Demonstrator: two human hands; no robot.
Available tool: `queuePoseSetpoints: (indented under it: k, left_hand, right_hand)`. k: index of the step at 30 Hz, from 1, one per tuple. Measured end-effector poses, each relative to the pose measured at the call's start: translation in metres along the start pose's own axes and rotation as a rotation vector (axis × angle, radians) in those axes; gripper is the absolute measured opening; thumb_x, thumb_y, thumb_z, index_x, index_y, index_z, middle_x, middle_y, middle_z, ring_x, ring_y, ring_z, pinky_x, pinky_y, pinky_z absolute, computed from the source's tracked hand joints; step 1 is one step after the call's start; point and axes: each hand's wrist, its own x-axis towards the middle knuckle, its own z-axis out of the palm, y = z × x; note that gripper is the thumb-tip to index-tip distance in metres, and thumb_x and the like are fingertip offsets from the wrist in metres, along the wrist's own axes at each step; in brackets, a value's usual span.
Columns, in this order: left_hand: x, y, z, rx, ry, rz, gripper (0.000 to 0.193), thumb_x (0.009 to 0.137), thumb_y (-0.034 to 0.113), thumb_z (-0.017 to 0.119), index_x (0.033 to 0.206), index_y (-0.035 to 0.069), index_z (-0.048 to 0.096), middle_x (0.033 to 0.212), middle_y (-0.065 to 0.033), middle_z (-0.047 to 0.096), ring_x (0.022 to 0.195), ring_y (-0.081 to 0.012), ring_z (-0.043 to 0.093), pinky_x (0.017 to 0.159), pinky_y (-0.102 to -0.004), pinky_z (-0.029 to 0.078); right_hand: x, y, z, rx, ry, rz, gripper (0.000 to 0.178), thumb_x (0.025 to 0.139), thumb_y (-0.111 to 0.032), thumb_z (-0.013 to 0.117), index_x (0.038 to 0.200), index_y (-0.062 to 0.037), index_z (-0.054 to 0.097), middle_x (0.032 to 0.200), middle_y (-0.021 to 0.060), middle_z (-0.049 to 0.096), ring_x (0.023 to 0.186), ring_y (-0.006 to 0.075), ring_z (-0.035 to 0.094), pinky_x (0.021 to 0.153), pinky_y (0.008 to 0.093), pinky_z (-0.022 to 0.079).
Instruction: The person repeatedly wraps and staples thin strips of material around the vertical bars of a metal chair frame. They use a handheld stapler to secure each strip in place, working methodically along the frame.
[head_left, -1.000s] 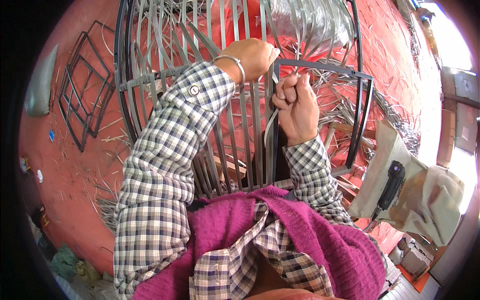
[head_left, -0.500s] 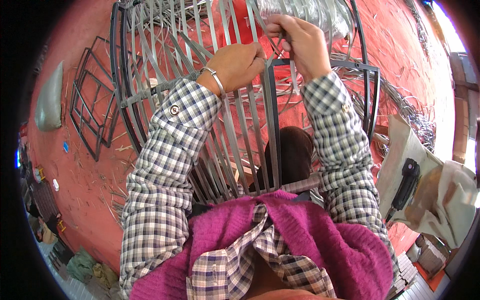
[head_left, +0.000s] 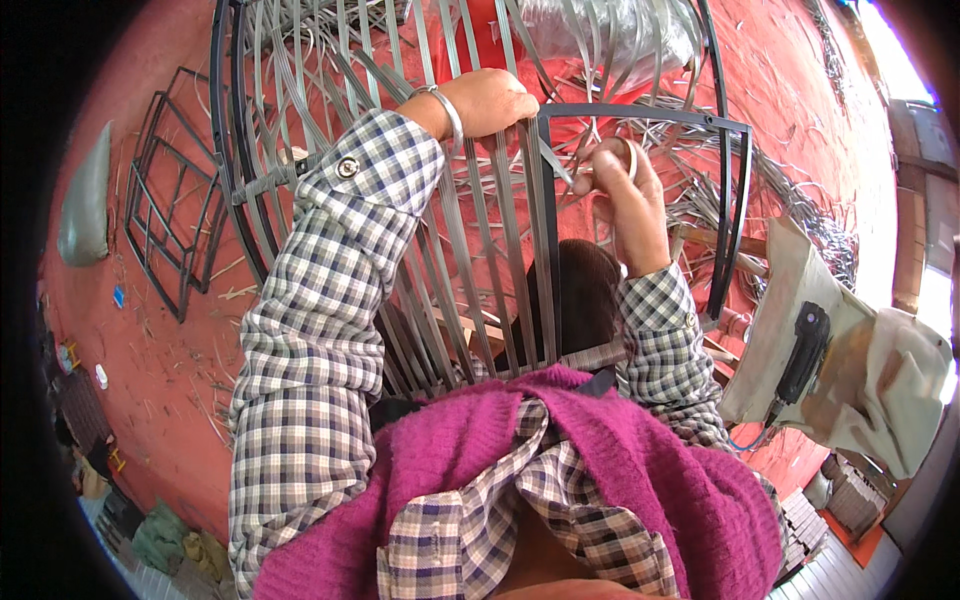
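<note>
A dark metal frame [head_left: 640,112], like a piece of furniture, stands before me with flat grey plastic strips [head_left: 462,245] stretched lengthwise across its left part. My left hand [head_left: 490,103], a silver bangle at its wrist, is closed over strips at the frame's inner corner; its fingertips are partly hidden. To the right, below the frame's crossbar, my right hand [head_left: 630,205] pinches a short grey strip [head_left: 556,163] running from that corner. A pale loop [head_left: 628,158] curves at its fingers; whether it belongs to the strip, I cannot tell.
Loose grey strips [head_left: 800,215] lie in a tangle on the red floor at right. A black-handled power tool [head_left: 803,350] rests on beige cloth [head_left: 880,390]. Bare dark frames [head_left: 165,200] and a grey cushion-like bundle [head_left: 85,205] are at left. A clear plastic bundle [head_left: 620,35] lies beyond.
My right hand has come down and slightly right, from above the crossbar to below it. My left hand has shifted slightly up, staying at the corner.
</note>
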Motion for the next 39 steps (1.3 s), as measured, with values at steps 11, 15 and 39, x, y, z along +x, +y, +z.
queuePoseSetpoints:
  k: [11, 15, 39]
  left_hand:
    - [0.023, -0.010, 0.014, 0.243, 0.025, 0.129, 0.015, 0.084, 0.017, 0.049, 0.084, 0.008, 0.060, 0.072, -0.0147, 0.062, 0.071, -0.0320, 0.062, 0.064, -0.0429, 0.048]
    - [0.029, -0.011, 0.017, 0.326, 0.007, 0.119, 0.017, 0.084, 0.018, 0.049, 0.087, 0.009, 0.063, 0.076, -0.0144, 0.063, 0.076, -0.0307, 0.063, 0.065, -0.0428, 0.049]
    - [0.010, 0.043, 0.011, -0.030, 0.353, -0.231, 0.020, 0.078, 0.019, 0.051, 0.088, 0.005, 0.061, 0.077, -0.0136, 0.065, 0.074, -0.0307, 0.063, 0.066, -0.0410, 0.048]
  right_hand:
    - [0.028, -0.031, 0.009, -1.747, -0.143, -0.891, 0.015, 0.077, -0.015, 0.058, 0.090, -0.0154, 0.054, 0.076, 0.0024, 0.052, 0.067, 0.0174, 0.060, 0.055, 0.0327, 0.049]
    - [0.050, -0.038, -0.005, -1.836, -0.354, -1.039, 0.009, 0.077, -0.018, 0.060, 0.085, -0.0150, 0.057, 0.066, 0.0029, 0.053, 0.059, 0.0191, 0.059, 0.051, 0.0331, 0.046]
    - [0.112, -0.093, -0.020, -1.994, -0.537, -0.602, 0.016, 0.082, -0.028, 0.060, 0.093, -0.0167, 0.064, 0.072, 0.0063, 0.062, 0.071, 0.0306, 0.061, 0.062, 0.0431, 0.048]
